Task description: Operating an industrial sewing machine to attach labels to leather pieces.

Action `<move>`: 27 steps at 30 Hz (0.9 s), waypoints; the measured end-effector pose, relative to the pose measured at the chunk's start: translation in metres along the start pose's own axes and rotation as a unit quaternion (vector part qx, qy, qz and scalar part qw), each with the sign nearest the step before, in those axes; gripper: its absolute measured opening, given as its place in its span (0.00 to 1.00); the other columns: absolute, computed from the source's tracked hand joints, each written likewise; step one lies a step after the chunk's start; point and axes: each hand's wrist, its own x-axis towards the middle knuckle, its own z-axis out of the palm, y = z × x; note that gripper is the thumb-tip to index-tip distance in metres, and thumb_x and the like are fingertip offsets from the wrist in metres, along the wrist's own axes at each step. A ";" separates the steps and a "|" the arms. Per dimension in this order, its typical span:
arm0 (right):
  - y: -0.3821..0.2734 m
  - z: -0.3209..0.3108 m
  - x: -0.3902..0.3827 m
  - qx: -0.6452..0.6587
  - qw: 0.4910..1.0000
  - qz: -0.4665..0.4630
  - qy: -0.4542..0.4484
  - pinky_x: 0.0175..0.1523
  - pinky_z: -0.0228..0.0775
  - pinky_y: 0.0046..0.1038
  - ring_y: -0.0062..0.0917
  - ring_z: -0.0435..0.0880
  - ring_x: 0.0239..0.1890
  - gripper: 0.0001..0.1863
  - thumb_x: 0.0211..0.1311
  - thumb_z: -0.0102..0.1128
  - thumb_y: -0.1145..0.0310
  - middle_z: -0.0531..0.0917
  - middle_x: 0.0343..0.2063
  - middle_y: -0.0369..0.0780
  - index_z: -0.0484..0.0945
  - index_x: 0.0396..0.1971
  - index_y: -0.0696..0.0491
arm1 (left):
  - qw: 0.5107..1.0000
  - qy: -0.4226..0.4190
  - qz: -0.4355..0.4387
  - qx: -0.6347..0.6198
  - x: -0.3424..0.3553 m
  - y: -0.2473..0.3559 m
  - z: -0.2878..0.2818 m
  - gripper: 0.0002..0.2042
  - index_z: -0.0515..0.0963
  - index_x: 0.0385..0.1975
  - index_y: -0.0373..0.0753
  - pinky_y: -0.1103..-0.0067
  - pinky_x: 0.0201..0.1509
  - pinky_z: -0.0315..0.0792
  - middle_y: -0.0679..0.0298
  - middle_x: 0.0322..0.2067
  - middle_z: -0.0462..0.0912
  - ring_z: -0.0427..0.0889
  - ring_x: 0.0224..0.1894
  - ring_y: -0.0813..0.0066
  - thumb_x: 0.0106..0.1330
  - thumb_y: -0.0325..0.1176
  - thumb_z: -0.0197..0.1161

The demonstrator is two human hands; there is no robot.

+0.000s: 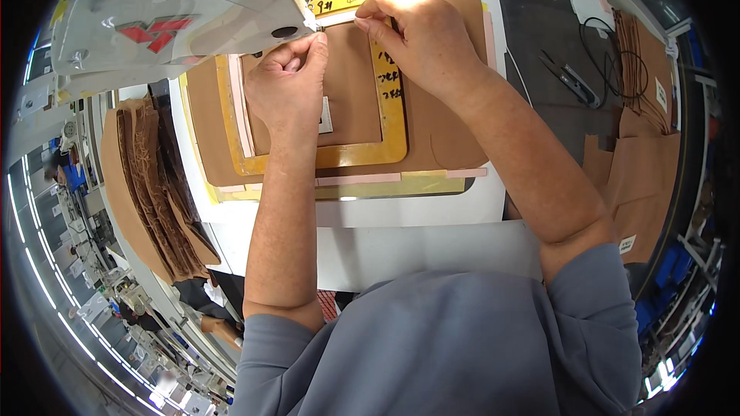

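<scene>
A white sewing machine head (177, 15) reaches over a yellow template frame (331, 156) with dark handwriting, lying on brown fabric (443, 123). Inside the frame show brown cloth and a small pale label (325, 112). My left hand (285, 81) is closed just below the machine's foot, thumb and fingers bent at the frame's upper left; what they hold, if anything, is hidden. My right hand (416, 42) pinches a narrow white strip (339, 18) along the frame's upper edge, to the right of the needle area.
Brown fabric stacks lie at left (146, 185) and right (640, 192). Black snips (570, 81) and a dark cable (617, 38) sit on the dark surface at right. Rows of workstations fill the far left; a co-worker's arm (220, 327) shows low at left.
</scene>
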 end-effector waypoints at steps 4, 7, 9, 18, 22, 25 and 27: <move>0.003 0.002 -0.001 0.001 1.000 -0.018 0.011 0.37 0.74 0.34 0.34 0.82 0.30 0.06 0.64 0.68 0.67 0.81 0.29 0.41 0.83 0.34 0.54 | 0.999 0.017 0.028 0.025 0.001 -0.002 0.002 0.12 0.92 0.35 0.42 0.82 0.25 0.62 0.77 0.12 0.71 0.65 0.17 0.88 0.59 0.42 0.76; 0.003 0.003 -0.001 -0.008 1.000 -0.022 0.012 0.37 0.74 0.34 0.34 0.82 0.31 0.06 0.64 0.68 0.68 0.81 0.29 0.41 0.83 0.34 0.54 | 1.000 0.019 -0.003 0.012 0.000 0.001 0.003 0.11 0.91 0.34 0.41 0.81 0.24 0.61 0.77 0.12 0.68 0.63 0.17 0.88 0.59 0.41 0.76; 0.003 0.004 0.000 -0.012 0.999 -0.028 0.015 0.37 0.74 0.34 0.34 0.82 0.31 0.06 0.64 0.68 0.68 0.81 0.29 0.41 0.83 0.34 0.54 | 0.999 0.025 -0.019 0.022 -0.003 0.009 0.003 0.10 0.91 0.32 0.41 0.81 0.24 0.60 0.78 0.12 0.67 0.62 0.17 0.88 0.58 0.40 0.76; 0.001 0.003 0.001 -0.008 0.999 -0.036 0.010 0.37 0.74 0.33 0.33 0.82 0.31 0.05 0.63 0.68 0.69 0.81 0.29 0.41 0.83 0.33 0.54 | 0.999 0.038 0.006 0.004 -0.003 0.009 0.006 0.07 0.89 0.31 0.35 0.86 0.25 0.57 0.81 0.15 0.64 0.60 0.19 0.92 0.58 0.30 0.75; 0.002 0.003 0.002 -0.018 0.999 -0.030 0.008 0.38 0.79 0.36 0.36 0.86 0.33 0.05 0.60 0.68 0.68 0.84 0.30 0.41 0.85 0.31 0.53 | 0.999 0.040 0.019 -0.002 -0.005 0.009 0.007 0.07 0.89 0.35 0.31 0.90 0.27 0.58 0.81 0.19 0.68 0.62 0.22 0.94 0.59 0.25 0.76; 0.000 0.002 0.002 -0.018 0.999 -0.029 0.007 0.38 0.79 0.36 0.36 0.86 0.33 0.05 0.60 0.68 0.69 0.84 0.30 0.41 0.84 0.31 0.53 | 0.998 0.052 0.018 0.006 -0.005 0.011 0.006 0.06 0.88 0.33 0.30 0.90 0.27 0.60 0.81 0.19 0.70 0.63 0.23 0.94 0.59 0.25 0.76; 0.000 0.001 0.002 -0.020 0.999 -0.028 0.006 0.38 0.79 0.36 0.36 0.86 0.32 0.05 0.59 0.69 0.69 0.84 0.30 0.41 0.84 0.32 0.53 | 0.999 0.051 0.013 0.003 -0.005 0.011 0.006 0.06 0.88 0.33 0.31 0.90 0.28 0.60 0.81 0.19 0.70 0.64 0.23 0.93 0.58 0.26 0.76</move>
